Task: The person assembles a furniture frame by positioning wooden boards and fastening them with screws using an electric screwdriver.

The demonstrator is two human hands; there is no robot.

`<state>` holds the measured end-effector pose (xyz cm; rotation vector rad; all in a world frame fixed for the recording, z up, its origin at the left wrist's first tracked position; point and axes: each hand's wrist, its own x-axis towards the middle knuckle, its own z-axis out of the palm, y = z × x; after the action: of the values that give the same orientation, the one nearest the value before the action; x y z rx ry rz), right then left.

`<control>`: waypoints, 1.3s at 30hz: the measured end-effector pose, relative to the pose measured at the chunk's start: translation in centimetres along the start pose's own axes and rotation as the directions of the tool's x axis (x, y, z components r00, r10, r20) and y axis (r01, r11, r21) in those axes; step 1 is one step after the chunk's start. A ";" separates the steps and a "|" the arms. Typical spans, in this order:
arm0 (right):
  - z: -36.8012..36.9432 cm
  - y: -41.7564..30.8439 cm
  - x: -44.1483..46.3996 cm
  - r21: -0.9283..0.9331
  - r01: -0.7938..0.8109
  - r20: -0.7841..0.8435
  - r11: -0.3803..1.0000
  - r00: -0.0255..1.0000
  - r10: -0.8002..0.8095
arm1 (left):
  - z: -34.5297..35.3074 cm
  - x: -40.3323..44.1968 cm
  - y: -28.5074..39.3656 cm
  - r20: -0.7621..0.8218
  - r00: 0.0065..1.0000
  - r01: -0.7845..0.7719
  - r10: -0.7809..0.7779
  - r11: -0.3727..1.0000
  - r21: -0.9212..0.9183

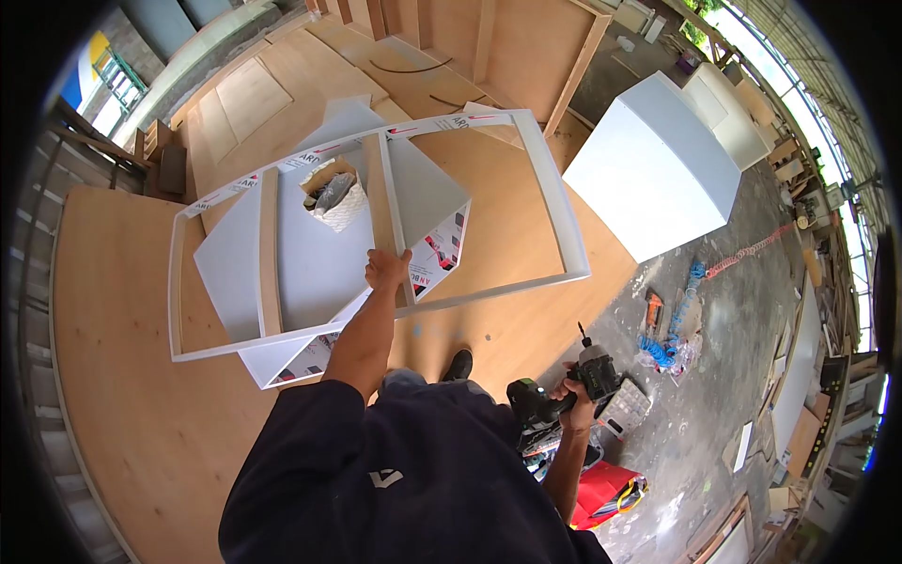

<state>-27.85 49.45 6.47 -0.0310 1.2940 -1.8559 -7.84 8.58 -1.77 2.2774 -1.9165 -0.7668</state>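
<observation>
My left hand (387, 270) is closed around a wooden crossbar (381, 193) of a large white-edged frame (552, 207). The frame has a second crossbar (271, 249) farther left and sits over a grey-white angular panel structure (427, 183). Inside the frame, a small open carton (343, 209) holds a dark plastic bag (333, 193). Out to the right, my right hand (577, 406) grips a cordless drill (596, 369) by its handle. Its bit points up and away from my body, apart from the frame.
Plywood sheets (122, 301) lie under the frame. A white box-shaped piece (648, 160) stands at the right. On the concrete floor (714, 423) are a coiled blue hose (672, 343), an orange tool (652, 308) and a red bag (601, 493). A wooden panel (526, 56) stands behind.
</observation>
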 end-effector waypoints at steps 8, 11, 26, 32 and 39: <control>-3.4 0.3 0.5 0.013 -0.034 -0.060 0.999 0.998 0.035 | 2.0 2.6 3.3 0.059 0.986 0.162 -0.153 0.968 -0.194; -4.3 0.5 1.3 0.007 -0.026 -0.050 1.000 0.998 0.026 | 1.8 4.5 4.7 0.058 0.983 0.181 -0.174 0.971 -0.158; -2.0 0.2 4.5 0.029 -0.026 -0.158 0.999 0.987 0.031 | 0.6 15.1 9.6 0.041 0.948 0.305 -0.316 0.861 -0.408; 1.8 0.8 6.8 -0.015 0.054 -0.205 0.998 0.977 -0.056 | 0.5 16.8 10.2 -0.051 0.961 0.242 -0.272 0.915 -0.323; 4.5 1.3 9.9 0.037 0.013 -0.169 0.999 0.986 -0.007 | 0.4 15.4 5.4 -0.005 0.972 0.190 -0.233 0.804 -0.564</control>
<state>-31.29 39.55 3.32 0.1427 1.3747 -1.9243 -11.41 -6.96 -5.20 2.1066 -1.1865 -1.0793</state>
